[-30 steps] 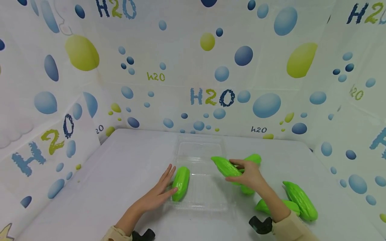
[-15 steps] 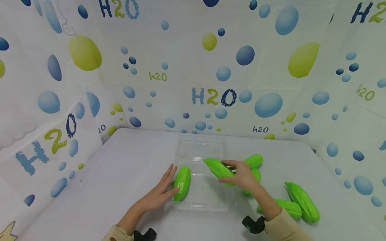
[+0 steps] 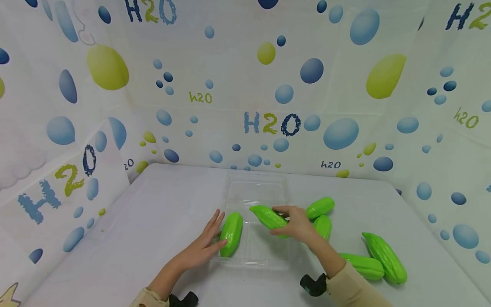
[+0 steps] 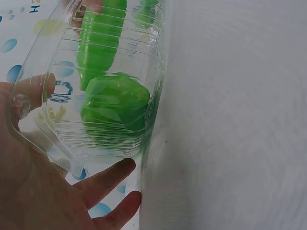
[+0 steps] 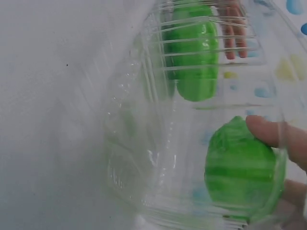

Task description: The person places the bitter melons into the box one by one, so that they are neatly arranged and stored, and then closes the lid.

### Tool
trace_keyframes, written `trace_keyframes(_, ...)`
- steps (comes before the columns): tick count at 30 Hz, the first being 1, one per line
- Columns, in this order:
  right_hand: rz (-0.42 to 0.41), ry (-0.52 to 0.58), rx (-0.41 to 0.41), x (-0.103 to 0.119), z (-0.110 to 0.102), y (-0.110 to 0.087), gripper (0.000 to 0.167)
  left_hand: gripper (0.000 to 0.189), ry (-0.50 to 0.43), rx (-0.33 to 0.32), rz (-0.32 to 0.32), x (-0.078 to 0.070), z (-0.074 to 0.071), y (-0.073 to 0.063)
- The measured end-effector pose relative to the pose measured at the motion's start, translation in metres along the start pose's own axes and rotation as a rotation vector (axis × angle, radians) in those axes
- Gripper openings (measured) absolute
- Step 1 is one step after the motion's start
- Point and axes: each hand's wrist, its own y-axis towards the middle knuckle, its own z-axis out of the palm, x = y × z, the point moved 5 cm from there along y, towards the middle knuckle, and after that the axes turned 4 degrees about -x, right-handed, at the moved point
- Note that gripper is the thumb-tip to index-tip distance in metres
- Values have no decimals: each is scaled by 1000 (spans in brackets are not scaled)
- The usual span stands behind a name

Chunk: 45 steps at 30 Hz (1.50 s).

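Observation:
My right hand (image 3: 294, 222) grips a shiny green bitter melon (image 3: 266, 216), its pointed end toward the left, over the right half of a clear plastic container (image 3: 256, 251). Thumb and fingers are on either side of its rear end. In the right wrist view, this melon (image 5: 240, 167) shows through the clear wall. A second bitter melon (image 3: 232, 234) lies lengthwise along the container's left side. My left hand (image 3: 199, 245) rests at that left edge with fingers straight. The left wrist view shows its thumb over the rim (image 4: 29, 57) and other fingers outside the wall.
The container's clear lid (image 3: 255, 187) lies folded back behind it. To the right, two bitter melons (image 3: 320, 207) lie close together. Two more (image 3: 385, 258) lie nearer the front right. A patterned sheet (image 3: 215, 64) hangs behind the white table (image 3: 115, 238).
My right hand has moved left with the bitter melon, from the container's right side to over its inside. My left hand and the melon beside it stay in place.

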Motion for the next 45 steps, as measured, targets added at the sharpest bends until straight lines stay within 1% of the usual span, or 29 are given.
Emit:
trace_keyframes(3,12,-8,13,0,5,3,64,71,7,-1,-6,2,1,0)
trace_keyframes(8,31,-18,37,0,13,6,64,71,8,-3,2,3,1,0)
trace_keyframes(15,-4,-39,61,2,23,9,65,72,1,8,-13,3,1,0)
trace_keyframes(17,7,-43,64,2,25,11,65,71,-2,9,-14,2,1,0)
trace_keyframes(23,-3,-79,84,0,31,14,66,71,-6,4,-11,2,1,0)
trace_keyframes(32,-19,-90,93,0,34,14,66,73,-11,12,-35,3,1,0)
trace_keyframes(37,-35,-85,73,0,34,15,66,74,-16,8,-25,1,1,-1)
trace_keyframes(42,-59,-36,-6,-3,32,15,65,74,-28,6,-8,-1,1,-1)
trace_keyframes(45,-59,-42,-49,-4,30,16,64,76,-23,3,-6,-1,1,-1)
